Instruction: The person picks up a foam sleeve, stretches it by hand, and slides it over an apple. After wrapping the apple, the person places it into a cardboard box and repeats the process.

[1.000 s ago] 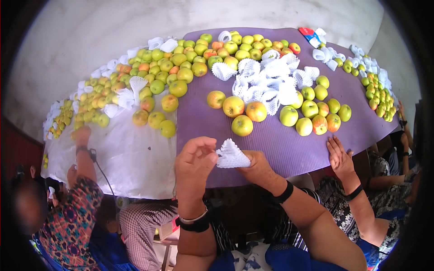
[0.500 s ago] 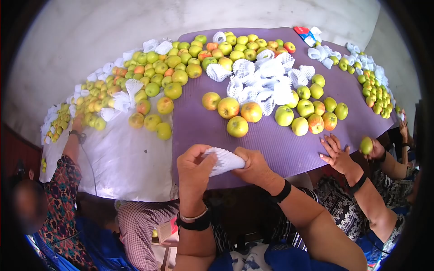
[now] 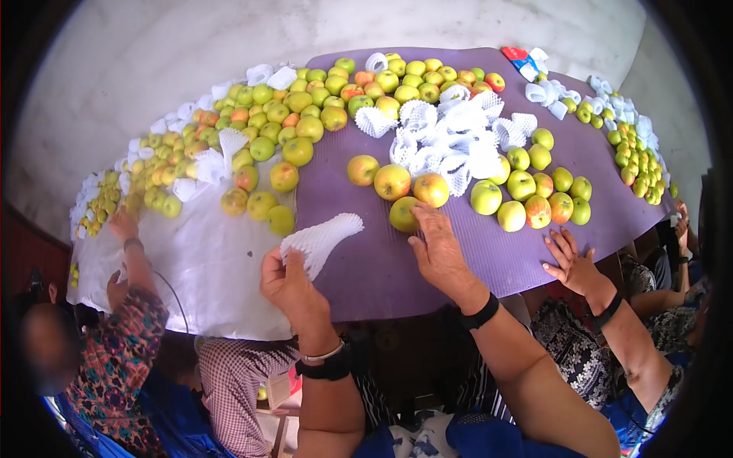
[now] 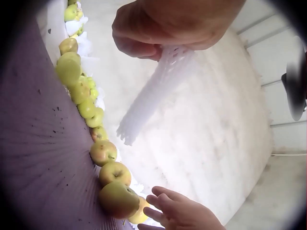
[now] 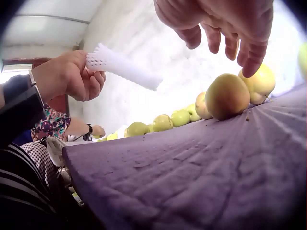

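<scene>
My left hand (image 3: 296, 291) pinches a white foam net sleeve (image 3: 324, 238) by one end, above the front edge of the purple mat (image 3: 366, 275). In the left wrist view the sleeve (image 4: 153, 98) hangs from the fingers as a narrow tube. My right hand (image 3: 443, 248) reaches over the mat with its fingers spread beside the nearest yellow-green apple (image 3: 403, 215). The right wrist view shows the right hand (image 5: 220, 24) just above an apple (image 5: 227, 97), fingers loosely bent and holding nothing; whether a fingertip touches it I cannot tell.
White foam sleeves (image 3: 458, 137) lie heaped mid-mat, with apples (image 3: 521, 185) to their right and more apples (image 3: 305, 130) behind and left. Another person's hand (image 3: 573, 263) rests at the mat's right front edge. A person at the left reaches toward apples with one hand (image 3: 124, 225).
My right hand has let go of the sleeve and moved forward to the nearest apple. My left hand has moved left and lower with the sleeve.
</scene>
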The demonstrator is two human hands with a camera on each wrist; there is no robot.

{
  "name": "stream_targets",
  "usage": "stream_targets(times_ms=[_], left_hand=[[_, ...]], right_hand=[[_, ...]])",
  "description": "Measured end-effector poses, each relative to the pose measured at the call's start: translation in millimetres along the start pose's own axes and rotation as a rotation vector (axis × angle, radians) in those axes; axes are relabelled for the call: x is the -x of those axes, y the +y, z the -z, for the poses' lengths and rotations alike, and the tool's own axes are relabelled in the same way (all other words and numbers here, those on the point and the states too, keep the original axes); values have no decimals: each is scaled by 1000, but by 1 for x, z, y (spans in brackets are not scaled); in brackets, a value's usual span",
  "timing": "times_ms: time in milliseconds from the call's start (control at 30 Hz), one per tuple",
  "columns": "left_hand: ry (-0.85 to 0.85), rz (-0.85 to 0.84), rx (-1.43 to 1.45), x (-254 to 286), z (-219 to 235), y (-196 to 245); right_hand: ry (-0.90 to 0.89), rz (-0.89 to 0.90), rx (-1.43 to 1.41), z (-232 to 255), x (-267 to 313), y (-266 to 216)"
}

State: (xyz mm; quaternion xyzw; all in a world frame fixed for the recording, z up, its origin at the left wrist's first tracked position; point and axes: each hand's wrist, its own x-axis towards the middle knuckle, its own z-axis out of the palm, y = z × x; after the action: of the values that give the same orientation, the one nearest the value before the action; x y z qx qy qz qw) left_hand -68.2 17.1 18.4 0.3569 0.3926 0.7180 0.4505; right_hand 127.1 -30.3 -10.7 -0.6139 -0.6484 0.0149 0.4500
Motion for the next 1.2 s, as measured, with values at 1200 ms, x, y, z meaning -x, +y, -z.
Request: stream_targets(times_ms=[1200], left_hand=[[3, -20, 39, -2, 6, -5]], right_hand=[[-352, -125, -300, -34, 13, -3]])
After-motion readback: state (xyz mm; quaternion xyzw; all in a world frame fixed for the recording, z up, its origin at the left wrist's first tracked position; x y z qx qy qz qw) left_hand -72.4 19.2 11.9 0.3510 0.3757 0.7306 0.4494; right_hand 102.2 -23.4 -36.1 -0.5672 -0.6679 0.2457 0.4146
